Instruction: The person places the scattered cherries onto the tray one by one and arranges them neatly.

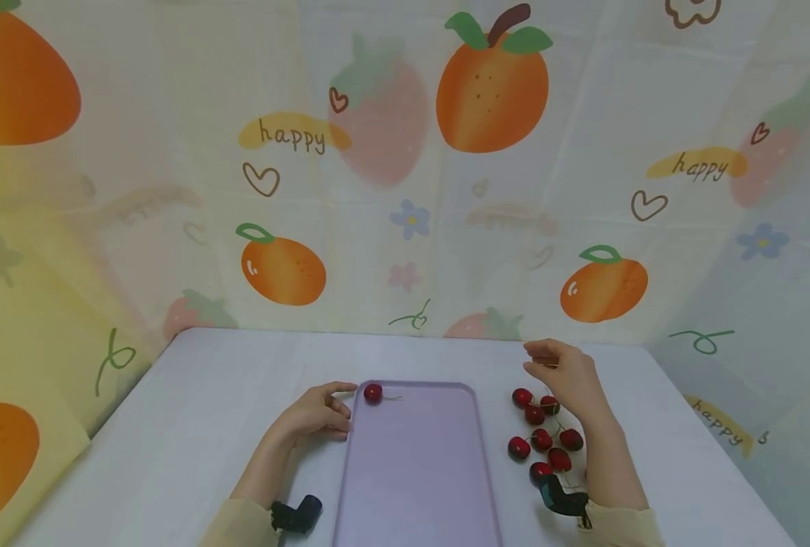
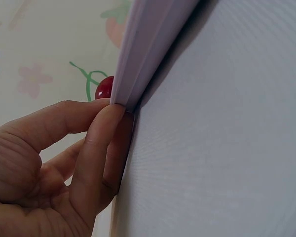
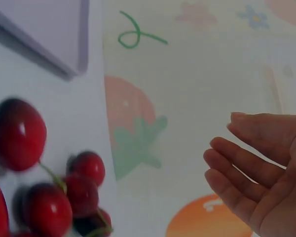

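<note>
"What was nearest your eyes?"

"My cream sleeves (image 1: 244, 524), with a black mount (image 1: 298, 515) at each wrist. Between them the lilac tray (image 1: 412, 471) lay flat on the white worktop (image 1: 419, 358), its near end running out of my sight."

"And your left hand (image 1: 319, 414)?"

"It was at the tray's far left corner, fingertips clamped on the rim. Just inside that corner sat one cherry (image 1: 373, 393), its stem (image 1: 393, 398) pointing right. From my left wrist I saw it peep over the edge."

"Where did the other cherries (image 1: 541, 439) lie?"

"On the worktop, right of the tray and apart from it, dark red and glossy, bunched loosely, with thin green stems among them. My right forearm (image 1: 610, 463) hid part of the group, so I couldn't tell how many there were."

"Your right hand (image 1: 565, 376)?"

"It was by their far end, pointing left, thumb and fingers apart and slightly bent."

"What stood behind?"

"A pale fruit-print cloth (image 1: 583, 190), upright past the worktop's far edge and along both sides."
</note>
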Motion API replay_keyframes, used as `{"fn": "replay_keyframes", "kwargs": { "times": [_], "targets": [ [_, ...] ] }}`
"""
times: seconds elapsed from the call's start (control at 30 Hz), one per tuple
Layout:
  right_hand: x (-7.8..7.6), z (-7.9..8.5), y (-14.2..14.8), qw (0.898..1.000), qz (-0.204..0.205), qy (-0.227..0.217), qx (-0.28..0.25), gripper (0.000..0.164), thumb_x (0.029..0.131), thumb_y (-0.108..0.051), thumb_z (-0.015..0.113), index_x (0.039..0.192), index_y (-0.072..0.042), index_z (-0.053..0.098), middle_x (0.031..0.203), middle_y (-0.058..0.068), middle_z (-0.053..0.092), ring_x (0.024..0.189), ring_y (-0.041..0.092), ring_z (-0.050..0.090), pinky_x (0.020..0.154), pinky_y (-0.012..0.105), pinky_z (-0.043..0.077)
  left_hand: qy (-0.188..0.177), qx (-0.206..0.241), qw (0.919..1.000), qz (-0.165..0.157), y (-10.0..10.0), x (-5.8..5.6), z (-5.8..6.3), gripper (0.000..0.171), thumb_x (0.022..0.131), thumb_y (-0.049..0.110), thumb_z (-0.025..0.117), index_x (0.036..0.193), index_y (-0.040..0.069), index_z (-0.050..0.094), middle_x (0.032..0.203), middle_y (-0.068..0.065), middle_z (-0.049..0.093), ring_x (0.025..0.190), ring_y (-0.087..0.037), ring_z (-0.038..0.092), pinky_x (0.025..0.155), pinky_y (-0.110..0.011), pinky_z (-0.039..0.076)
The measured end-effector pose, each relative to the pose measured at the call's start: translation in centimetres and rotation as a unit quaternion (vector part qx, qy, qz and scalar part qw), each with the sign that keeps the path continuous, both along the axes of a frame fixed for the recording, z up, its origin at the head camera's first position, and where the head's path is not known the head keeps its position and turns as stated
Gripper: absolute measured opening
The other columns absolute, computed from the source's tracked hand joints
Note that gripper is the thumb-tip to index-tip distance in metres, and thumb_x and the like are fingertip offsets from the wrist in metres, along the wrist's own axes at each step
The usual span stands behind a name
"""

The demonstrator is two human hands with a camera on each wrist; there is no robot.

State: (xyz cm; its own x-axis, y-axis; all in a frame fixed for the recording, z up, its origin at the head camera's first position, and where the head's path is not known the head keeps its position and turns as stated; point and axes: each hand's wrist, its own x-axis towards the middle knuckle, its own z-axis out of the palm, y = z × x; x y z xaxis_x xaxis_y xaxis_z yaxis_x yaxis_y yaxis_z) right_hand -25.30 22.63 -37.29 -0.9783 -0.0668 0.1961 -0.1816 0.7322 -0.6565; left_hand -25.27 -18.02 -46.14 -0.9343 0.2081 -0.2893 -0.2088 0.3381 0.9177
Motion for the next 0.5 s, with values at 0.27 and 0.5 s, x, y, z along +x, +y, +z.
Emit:
{"fn": "replay_keyframes", "kwargs": {
  "times": [0.27,0.5],
  "targets": [
    [1.0,-0.1,4.1,0.998,-0.037,-0.045,0.022,0.039,0.098,-0.025,0.059,0.131,-0.005,0.06,0.126,0.023,0.066,0.116,0.04,0.062,0.094,0.053,0.057,0.002,-0.002,1.0,-0.003,0.0,0.0,-0.1,0.074,0.075,-0.008,0.073,0.143,0.002,0.047,0.087,-0.008,0.059,0.068,-0.014,0.061,0.065,-0.028,0.062],
    [1.5,-1.3,6.9,0.996,-0.038,-0.072,0.045,0.037,0.096,-0.022,0.061,0.127,0.0,0.062,0.121,0.025,0.067,0.109,0.04,0.063,0.09,0.053,0.058,0.002,-0.002,1.0,-0.001,0.1,0.0,0.0,0.073,0.074,-0.007,0.073,0.143,0.001,0.047,0.086,-0.007,0.059,0.068,-0.014,0.061,0.065,-0.028,0.062]
  ]
}}
